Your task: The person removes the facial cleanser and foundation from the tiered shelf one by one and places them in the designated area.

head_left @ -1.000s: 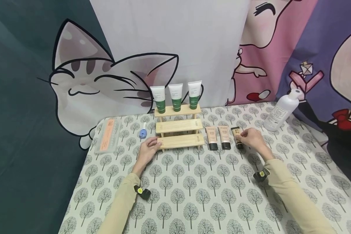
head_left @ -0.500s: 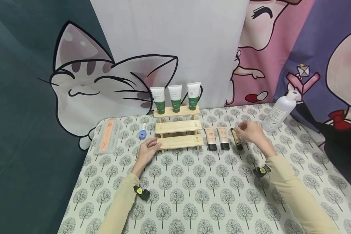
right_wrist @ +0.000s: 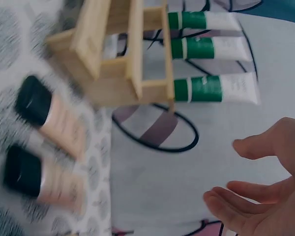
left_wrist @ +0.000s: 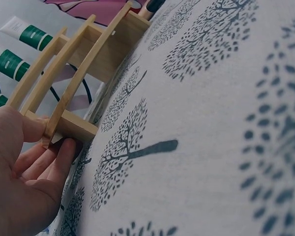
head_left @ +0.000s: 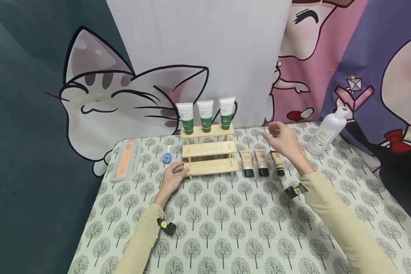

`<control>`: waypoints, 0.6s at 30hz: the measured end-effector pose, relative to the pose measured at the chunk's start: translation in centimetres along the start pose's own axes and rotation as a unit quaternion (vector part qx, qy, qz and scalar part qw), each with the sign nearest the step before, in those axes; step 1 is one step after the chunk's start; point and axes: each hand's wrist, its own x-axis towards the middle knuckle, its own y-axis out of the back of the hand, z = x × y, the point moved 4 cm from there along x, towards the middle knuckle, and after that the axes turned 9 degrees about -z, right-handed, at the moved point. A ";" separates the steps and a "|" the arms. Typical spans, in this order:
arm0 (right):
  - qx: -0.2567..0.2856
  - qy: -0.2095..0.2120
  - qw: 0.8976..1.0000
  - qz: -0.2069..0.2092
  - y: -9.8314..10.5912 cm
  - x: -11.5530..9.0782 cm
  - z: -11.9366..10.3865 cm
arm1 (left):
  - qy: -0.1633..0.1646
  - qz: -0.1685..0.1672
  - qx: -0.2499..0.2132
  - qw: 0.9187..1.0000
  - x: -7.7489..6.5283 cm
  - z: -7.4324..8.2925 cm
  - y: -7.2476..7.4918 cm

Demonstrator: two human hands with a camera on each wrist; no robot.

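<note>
A three-step wooden display stand stands on the table. My left hand pinches the left end of its lowest step, thumb above and fingers below in the left wrist view. Three white-and-green tubes stand caps down along the top step; the lower two steps are bare. To the stand's right lie two peach BB cream tubes with black caps, and beside them a gold-and-black tube. My right hand hovers above and behind these, holding nothing, thumb and fingers apart in the right wrist view.
A white pump bottle stands at the back right. On the left are a clear plastic case with an orange label and a small blue-and-white item. A cartoon-printed cloth hangs behind the table.
My right hand has let go of the gold-and-black tube, which stays lying on the table, and has moved up and left. The left hand keeps its hold on the stand.
</note>
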 end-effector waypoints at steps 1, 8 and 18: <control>0.013 0.002 1.000 0.010 0.0 0.2 -0.4 | 0.000 0.000 0.000 1.000 0.0 0.0 0.0; 0.063 0.028 0.995 0.075 -0.5 1.9 -3.1 | 0.000 0.002 -0.008 1.000 0.0 -0.2 0.1; 0.142 0.040 0.987 0.068 -2.2 4.4 -5.5 | -0.007 0.001 0.002 1.000 0.0 -0.1 0.0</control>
